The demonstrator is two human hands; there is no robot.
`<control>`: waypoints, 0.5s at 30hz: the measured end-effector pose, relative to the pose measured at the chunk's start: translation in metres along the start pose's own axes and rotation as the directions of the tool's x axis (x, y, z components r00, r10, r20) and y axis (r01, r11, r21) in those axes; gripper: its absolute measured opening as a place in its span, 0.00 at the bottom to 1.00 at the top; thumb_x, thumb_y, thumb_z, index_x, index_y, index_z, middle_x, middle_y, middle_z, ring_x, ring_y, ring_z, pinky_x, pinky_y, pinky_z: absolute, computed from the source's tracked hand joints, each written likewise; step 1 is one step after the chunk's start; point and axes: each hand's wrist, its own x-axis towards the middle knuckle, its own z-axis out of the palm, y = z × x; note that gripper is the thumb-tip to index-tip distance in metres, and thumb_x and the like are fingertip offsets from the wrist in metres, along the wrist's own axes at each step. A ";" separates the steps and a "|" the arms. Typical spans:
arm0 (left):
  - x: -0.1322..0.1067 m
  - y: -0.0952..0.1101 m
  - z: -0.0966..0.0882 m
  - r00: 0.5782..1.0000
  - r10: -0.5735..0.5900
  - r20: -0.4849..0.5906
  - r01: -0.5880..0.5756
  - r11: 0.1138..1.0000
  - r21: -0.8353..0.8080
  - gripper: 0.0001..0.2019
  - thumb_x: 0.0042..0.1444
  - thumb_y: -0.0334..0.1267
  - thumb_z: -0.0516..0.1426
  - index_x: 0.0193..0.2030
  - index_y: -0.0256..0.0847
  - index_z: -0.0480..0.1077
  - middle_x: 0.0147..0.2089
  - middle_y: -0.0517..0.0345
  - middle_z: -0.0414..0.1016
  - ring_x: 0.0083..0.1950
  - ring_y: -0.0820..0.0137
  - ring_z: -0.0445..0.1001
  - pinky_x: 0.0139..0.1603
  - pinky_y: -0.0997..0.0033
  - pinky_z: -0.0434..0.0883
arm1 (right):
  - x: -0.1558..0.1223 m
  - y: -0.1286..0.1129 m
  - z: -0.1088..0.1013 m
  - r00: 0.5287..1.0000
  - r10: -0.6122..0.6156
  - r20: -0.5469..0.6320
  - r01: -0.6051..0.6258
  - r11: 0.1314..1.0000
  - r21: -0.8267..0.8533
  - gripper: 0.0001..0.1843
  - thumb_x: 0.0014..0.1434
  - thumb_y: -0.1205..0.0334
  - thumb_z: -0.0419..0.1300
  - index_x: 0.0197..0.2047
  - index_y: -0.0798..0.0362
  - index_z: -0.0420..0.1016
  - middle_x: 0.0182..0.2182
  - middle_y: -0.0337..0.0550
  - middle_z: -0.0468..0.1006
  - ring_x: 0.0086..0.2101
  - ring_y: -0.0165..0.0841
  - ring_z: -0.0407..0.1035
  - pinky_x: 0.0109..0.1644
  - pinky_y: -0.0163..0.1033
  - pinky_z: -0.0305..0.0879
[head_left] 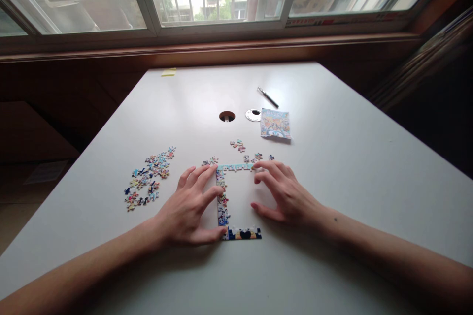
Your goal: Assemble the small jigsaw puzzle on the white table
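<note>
A partly joined jigsaw border (222, 211) lies flat on the white table, with top, left and bottom strips linked and its right side open. My left hand (192, 204) rests along the left strip, fingers spread, touching it near the top corner, the side and the bottom corner. Over the right end of the top strip, my right hand (283, 192) has its fingertips down, its thumb apart and lower. Whether a piece sits under those right fingertips is too small to tell. Several loose jigsaw pieces (257, 157) lie just beyond the top strip.
A scattered heap of puzzle pieces (151, 177) lies to the left. Farther back are a picture sheet (275, 123), a pen (268, 97), a cable hole (226, 116) and its round cover (253, 115). A yellow sticky note (168, 73) is near the far edge, below the window.
</note>
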 end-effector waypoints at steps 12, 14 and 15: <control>0.000 -0.002 0.002 1.000 -0.016 0.003 0.016 1.000 0.011 0.29 0.49 0.59 0.60 0.53 0.45 0.65 0.72 0.44 0.51 0.71 0.44 0.50 0.69 0.38 0.43 | 0.000 -0.001 -0.001 1.000 0.020 0.017 -0.020 1.000 -0.013 0.18 0.56 0.54 0.62 0.46 0.49 0.62 0.56 0.54 0.67 0.54 0.50 0.60 0.55 0.57 0.60; 0.000 -0.001 0.002 1.000 -0.019 0.005 0.019 1.000 0.008 0.30 0.49 0.59 0.60 0.53 0.44 0.64 0.72 0.44 0.51 0.71 0.44 0.50 0.69 0.38 0.43 | 0.000 -0.001 -0.001 1.000 0.020 0.015 -0.020 1.000 -0.013 0.18 0.56 0.54 0.62 0.46 0.50 0.62 0.56 0.54 0.67 0.55 0.50 0.60 0.56 0.57 0.60; 0.000 -0.001 0.002 1.000 -0.021 0.005 0.021 1.000 0.009 0.30 0.48 0.59 0.60 0.54 0.44 0.64 0.72 0.44 0.51 0.71 0.44 0.49 0.69 0.38 0.43 | 0.000 -0.001 0.000 1.000 0.028 0.003 -0.028 1.000 -0.013 0.18 0.57 0.54 0.62 0.46 0.50 0.61 0.56 0.54 0.68 0.55 0.50 0.60 0.56 0.57 0.60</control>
